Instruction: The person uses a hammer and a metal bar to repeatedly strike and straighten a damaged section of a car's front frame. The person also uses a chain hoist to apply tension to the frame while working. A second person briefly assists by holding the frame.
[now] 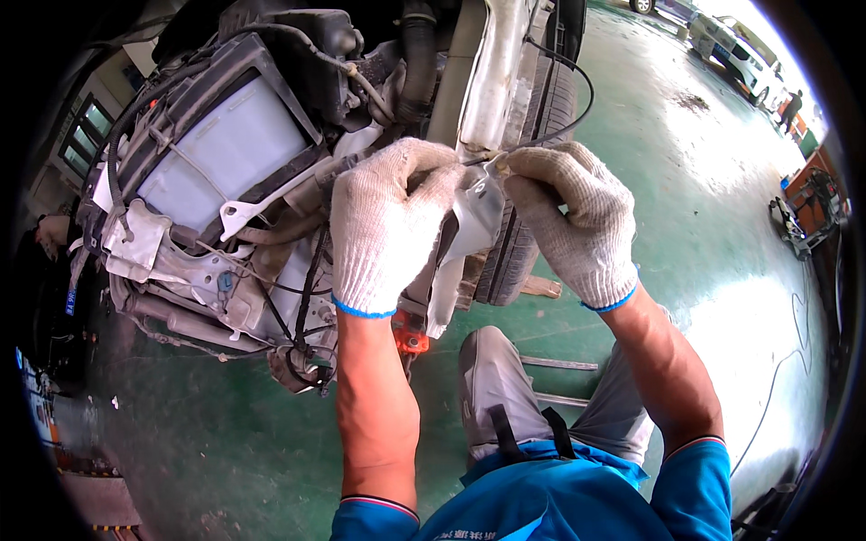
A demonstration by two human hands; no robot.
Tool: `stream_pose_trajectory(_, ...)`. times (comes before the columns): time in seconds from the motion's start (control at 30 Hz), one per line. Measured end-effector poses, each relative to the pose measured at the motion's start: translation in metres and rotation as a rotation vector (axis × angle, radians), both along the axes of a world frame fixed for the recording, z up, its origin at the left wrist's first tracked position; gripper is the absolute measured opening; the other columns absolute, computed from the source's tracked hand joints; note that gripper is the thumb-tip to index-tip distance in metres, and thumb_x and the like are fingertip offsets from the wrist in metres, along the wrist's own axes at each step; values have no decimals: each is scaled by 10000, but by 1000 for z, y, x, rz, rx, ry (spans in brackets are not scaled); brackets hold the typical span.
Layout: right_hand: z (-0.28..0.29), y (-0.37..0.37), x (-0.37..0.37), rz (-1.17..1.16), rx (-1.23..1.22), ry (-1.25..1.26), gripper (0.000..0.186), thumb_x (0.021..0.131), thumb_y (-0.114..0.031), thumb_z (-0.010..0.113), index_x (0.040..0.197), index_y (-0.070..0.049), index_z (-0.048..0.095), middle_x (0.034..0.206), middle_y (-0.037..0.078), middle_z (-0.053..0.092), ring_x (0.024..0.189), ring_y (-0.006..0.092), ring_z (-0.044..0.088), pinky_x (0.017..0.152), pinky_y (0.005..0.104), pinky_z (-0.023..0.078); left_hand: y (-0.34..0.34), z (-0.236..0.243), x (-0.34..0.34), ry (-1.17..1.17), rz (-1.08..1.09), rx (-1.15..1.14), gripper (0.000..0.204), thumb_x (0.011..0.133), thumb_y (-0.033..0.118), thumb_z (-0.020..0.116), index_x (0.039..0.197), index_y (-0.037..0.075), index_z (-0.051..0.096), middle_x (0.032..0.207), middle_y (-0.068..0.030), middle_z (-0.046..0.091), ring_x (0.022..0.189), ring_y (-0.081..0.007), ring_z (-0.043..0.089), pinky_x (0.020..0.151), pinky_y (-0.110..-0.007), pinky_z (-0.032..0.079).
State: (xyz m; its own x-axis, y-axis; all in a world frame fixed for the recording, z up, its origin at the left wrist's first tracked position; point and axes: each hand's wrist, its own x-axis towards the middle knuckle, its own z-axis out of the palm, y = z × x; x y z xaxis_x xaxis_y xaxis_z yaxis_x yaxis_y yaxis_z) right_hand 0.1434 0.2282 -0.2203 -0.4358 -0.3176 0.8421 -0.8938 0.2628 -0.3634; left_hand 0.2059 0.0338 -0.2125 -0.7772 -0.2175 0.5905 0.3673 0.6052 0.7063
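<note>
Both my hands wear white knitted gloves with blue cuffs, raised in front of a partly stripped car front. My left hand (388,221) is closed in a pinch at the bare body edge, where a thin black cable (590,97) runs to its fingertips. That cable loops out from the pale inner fender panel (490,72). To its right, my right hand (577,221) pinches too, its fingertips close to the left ones. Whatever they hold is too small to make out. Just below the fingertips hangs a torn, bent silvery metal piece (476,216).
A radiator or condenser panel (230,149) sits in its frame at left, with loose wiring below. Behind the metal piece stands a tyre (514,261). An orange tool or jack part (412,335) lies under the car. A wheeled machine (803,216) is at far right.
</note>
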Motion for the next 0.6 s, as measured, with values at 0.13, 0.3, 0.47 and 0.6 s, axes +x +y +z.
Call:
stream_pose_trajectory(0.13,5,0,-6,21,18,-114,191,844,-59,773,1031,-61,735,893,120,721,800,284,724,712,368,578,-2,-3,0,-23,-24,9,153,918,46,720,1053,-20,750,843,-38,722,724,-70,623,669,-247,508)
stream_pose_trajectory(0.3,20,4,-20,120,171,-121,226,853,-86,773,1073,-40,747,918,124,738,817,271,728,730,357,583,0,-1,1,-33,-10,39,154,911,28,724,1053,-27,747,831,-42,715,722,-71,619,669,-245,507)
stream_pose_trajectory(0.47,43,10,-28,183,347,-150,186,828,-22,775,1012,-2,768,861,116,739,777,201,730,712,331,586,1,3,2,-26,-43,15,167,907,15,723,1064,-38,743,864,-67,731,772,-85,656,710,-254,527)
stream_pose_trajectory(0.6,67,3,-28,108,559,-137,113,804,-42,762,912,-8,769,790,127,719,704,239,715,685,339,574,-1,11,6,-93,-83,5,191,903,-1,702,1086,-45,737,923,-104,755,826,-119,695,762,-275,546)
